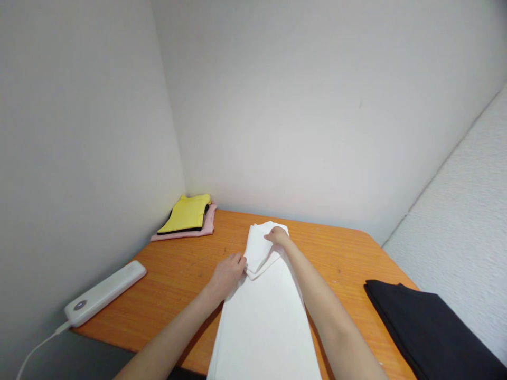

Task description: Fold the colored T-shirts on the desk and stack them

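Note:
A long strip of white folded cloth (pixel 269 327), perhaps a garment, runs lengthwise from the table's front edge toward the wall. At its far end a flap (pixel 259 248) lies turned over on top, its lower corner pointing toward me. My left hand (pixel 229 273) pinches the left edge of this flap between thumb and fingers. Farther away, my right hand (pixel 278 236) grips the cloth near its far right corner, fingers curled. Part of the fabric under the right hand and forearm is hidden.
Yellow (pixel 187 212), black and pink folded cloths are stacked at the table's back left. A white oblong device (pixel 106 293) with a cable sits along the left edge. Black folded cloth (pixel 431 330) lies at the right. Walls border the orange-brown wooden table (pixel 340 258).

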The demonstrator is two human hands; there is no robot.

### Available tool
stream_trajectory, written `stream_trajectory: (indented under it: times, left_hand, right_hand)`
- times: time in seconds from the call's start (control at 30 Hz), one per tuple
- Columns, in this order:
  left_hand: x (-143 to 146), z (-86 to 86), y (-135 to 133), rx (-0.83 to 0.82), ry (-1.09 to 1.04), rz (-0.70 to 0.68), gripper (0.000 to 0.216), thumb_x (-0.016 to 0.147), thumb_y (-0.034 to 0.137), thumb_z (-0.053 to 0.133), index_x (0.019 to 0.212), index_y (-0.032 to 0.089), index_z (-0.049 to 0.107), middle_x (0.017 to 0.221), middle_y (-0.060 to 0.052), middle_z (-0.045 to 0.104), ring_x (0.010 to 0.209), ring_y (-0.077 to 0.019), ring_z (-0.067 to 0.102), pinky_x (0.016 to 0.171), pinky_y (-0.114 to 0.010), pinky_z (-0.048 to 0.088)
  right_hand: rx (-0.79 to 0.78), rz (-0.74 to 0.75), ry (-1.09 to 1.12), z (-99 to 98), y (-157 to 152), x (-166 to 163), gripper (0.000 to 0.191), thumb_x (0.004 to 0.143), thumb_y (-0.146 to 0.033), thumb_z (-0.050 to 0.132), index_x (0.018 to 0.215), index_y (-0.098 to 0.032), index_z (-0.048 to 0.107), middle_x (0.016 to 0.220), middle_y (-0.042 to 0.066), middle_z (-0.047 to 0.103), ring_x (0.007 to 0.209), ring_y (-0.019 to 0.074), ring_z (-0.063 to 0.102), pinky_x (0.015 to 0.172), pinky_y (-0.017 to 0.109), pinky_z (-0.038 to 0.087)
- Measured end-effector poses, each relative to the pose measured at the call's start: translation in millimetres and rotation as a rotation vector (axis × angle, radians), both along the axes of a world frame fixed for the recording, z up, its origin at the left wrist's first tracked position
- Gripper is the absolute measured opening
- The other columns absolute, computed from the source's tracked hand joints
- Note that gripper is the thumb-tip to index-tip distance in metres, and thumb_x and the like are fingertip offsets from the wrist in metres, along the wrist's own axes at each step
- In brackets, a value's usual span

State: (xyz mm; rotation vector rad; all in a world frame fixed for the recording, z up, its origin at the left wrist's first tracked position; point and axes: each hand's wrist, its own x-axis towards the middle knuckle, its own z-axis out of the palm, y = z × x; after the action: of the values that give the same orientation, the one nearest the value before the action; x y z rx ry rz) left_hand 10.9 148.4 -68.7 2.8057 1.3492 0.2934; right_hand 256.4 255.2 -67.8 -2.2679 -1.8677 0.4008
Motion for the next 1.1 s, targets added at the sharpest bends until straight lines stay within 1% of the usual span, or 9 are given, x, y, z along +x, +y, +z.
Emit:
stream_trajectory:
  times: [0.17, 0.3, 0.4, 0.53, 0.73, 0.87, 0.97, 1.03, 1.1]
  left_hand:
    - [0, 3.9, 1, 0.021, 0.036, -0.032, 0.02, 0.09, 0.008, 0.041, 0.094, 0.02, 0.056, 0.099, -0.008, 0.059, 0.093, -0.0224, 0.057, 0.081, -0.034, 0.045]
    - [-1, 3.0, 1, 0.024, 0.046, -0.031, 0.02, 0.091, 0.008, 0.041, 0.095, 0.02, 0.056, 0.101, -0.008, 0.058, 0.094, -0.0222, 0.057, 0.081, -0.033, 0.046]
    - [-3, -0.8, 5, 0.014, 0.042, 0.002, 0.023, 0.088, 0.004, 0.04, 0.097, 0.018, 0.056, 0.101, -0.008, 0.059, 0.091, -0.0205, 0.057, 0.081, -0.031, 0.046]
    - [1, -3.9, 20, 0.001, 0.031, 0.021, 0.024, 0.088, 0.003, 0.039, 0.098, 0.017, 0.056, 0.098, -0.008, 0.059, 0.087, -0.019, 0.058, 0.081, -0.029, 0.046]
    - [9, 3.0, 47, -0.021, 0.013, -0.033, 0.021, 0.09, 0.007, 0.041, 0.096, 0.019, 0.058, 0.094, -0.006, 0.059, 0.085, -0.0175, 0.059, 0.078, -0.027, 0.046]
    - [-1, 7.2, 50, -0.015, -0.031, -0.112, 0.015, 0.091, 0.013, 0.045, 0.095, 0.018, 0.058, 0.099, -0.006, 0.058, 0.086, -0.0162, 0.059, 0.078, -0.025, 0.046]
    - [-9, 6.2, 47, -0.005, -0.066, -0.156, 0.013, 0.093, 0.017, 0.046, 0.094, 0.019, 0.059, 0.1, -0.005, 0.058, 0.089, -0.0154, 0.059, 0.078, -0.023, 0.046]
    - [-11, 4.1, 46, 0.005, -0.077, -0.161, 0.013, 0.092, 0.018, 0.047, 0.092, 0.019, 0.06, 0.098, -0.005, 0.058, 0.087, -0.0158, 0.059, 0.077, -0.024, 0.046]
    - [-9, 2.4, 44, 0.017, -0.079, -0.151, 0.013, 0.091, 0.017, 0.049, 0.092, 0.019, 0.061, 0.096, -0.005, 0.059, 0.086, -0.0172, 0.059, 0.077, -0.026, 0.046]
  right_hand:
    - [-0.006, -0.026, -0.059, -3.2, -4, -4, 0.039, 0.076, -0.037, 0.072, 0.106, -0.012, 0.068, 0.113, 0.016, 0.068, 0.104, 0.0262, 0.064, 0.084, 0.032, 0.048]
    - [0.029, -0.048, -0.103, -6.8, -8, -18, 0.043, 0.082, -0.045, 0.064, 0.113, -0.014, 0.066, 0.118, 0.018, 0.065, 0.11, 0.0304, 0.06, 0.086, 0.036, 0.046]
    - [0.058, -0.044, -0.136, -13.7, -13, -23, 0.036, 0.088, -0.04, 0.059, 0.111, -0.014, 0.066, 0.119, 0.019, 0.064, 0.114, 0.0314, 0.056, 0.09, 0.038, 0.043]
    - [0.122, -0.073, -0.171, -21.1, -15, -23, 0.035, 0.095, -0.035, 0.049, 0.116, -0.01, 0.061, 0.118, 0.021, 0.062, 0.115, 0.0311, 0.054, 0.09, 0.039, 0.041]
    - [0.216, -0.032, -0.212, -8.8, -9, -19, 0.035, 0.097, -0.033, 0.045, 0.12, -0.009, 0.054, 0.12, 0.021, 0.058, 0.116, 0.03, 0.05, 0.095, 0.039, 0.037]
    - [0.259, 0.024, -0.225, -4.7, -27, -16, 0.04, 0.098, -0.036, 0.041, 0.128, -0.01, 0.05, 0.128, 0.02, 0.054, 0.119, 0.0298, 0.048, 0.099, 0.04, 0.034]
    - [0.237, 0.081, -0.223, -17.0, -54, -12, 0.056, 0.097, -0.05, 0.039, 0.139, -0.012, 0.043, 0.143, 0.02, 0.043, 0.132, 0.0315, 0.037, 0.106, 0.042, 0.027]
    - [0.168, 0.103, -0.215, -27.3, -72, -8, 0.072, 0.095, -0.062, 0.034, 0.147, -0.013, 0.033, 0.154, 0.018, 0.028, 0.141, 0.0339, 0.021, 0.111, 0.046, 0.02]
    - [0.099, 0.106, -0.202, -33.3, -83, -5, 0.08, 0.093, -0.069, 0.026, 0.153, -0.016, 0.022, 0.159, 0.014, 0.016, 0.145, 0.0335, 0.01, 0.113, 0.049, 0.014]
